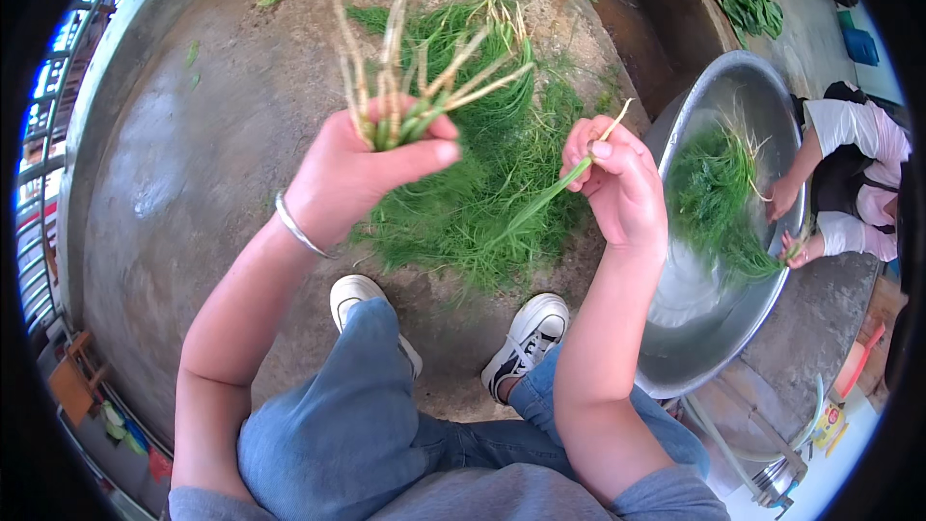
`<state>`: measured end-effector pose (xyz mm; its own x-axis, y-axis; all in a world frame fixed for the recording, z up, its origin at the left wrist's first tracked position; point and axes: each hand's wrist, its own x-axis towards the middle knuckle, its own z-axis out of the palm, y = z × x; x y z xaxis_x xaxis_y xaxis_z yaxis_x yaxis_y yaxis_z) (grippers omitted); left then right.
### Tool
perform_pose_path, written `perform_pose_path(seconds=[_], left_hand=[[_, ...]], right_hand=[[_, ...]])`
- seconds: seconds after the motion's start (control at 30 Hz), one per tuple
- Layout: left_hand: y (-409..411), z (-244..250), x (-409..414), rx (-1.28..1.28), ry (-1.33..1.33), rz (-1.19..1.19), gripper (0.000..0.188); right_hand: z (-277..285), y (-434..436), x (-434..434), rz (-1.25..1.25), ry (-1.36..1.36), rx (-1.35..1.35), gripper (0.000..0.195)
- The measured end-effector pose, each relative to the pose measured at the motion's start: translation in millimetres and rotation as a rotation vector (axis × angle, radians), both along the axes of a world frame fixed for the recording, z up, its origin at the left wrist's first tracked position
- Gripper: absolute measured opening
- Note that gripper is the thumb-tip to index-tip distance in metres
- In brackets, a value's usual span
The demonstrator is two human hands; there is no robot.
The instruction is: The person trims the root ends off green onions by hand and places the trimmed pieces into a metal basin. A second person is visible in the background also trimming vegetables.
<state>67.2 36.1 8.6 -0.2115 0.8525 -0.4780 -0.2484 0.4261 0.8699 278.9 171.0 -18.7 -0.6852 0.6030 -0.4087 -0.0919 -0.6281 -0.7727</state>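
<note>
My left hand (383, 152), with a silver bangle (295, 226) at the wrist, grips a bunch of fennel-like herb stems (394, 105). Their pale roots fan upward past my fingers. Between the thumb and fingers of my right hand (615, 174) is a single herb stalk (553, 192); its thin root points up and its feathery leaves hang down to the left. Below both hands, a loose heap of the feathery green herb (499, 231) lies on the concrete floor (195, 181). Part of the heap is hidden behind my left hand.
A large metal basin (723, 369) of water stands at my right, with herbs (712, 195) in it. Another person's hands (785, 199) work at its far rim. Beyond runs a drain channel (636, 14); leafy greens (749, 3) lie past it. A metal railing (43, 159) borders the left.
</note>
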Motion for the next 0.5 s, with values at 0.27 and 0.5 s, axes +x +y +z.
perform_pose_path(seconds=[0.27,0.5], left_hand=[[-4.4,2.7,10.5,-0.027,-0.123,-0.023,0.032],[-12.1,-9.7,5.3,-0.064,-0.160,0.048,0.032]], right_hand=[[19.8,-25.3,-48.4,0.122,-0.227,0.266,0.020],[8.7,-30.5,-47.3,0.265,-0.270,0.389,0.017]])
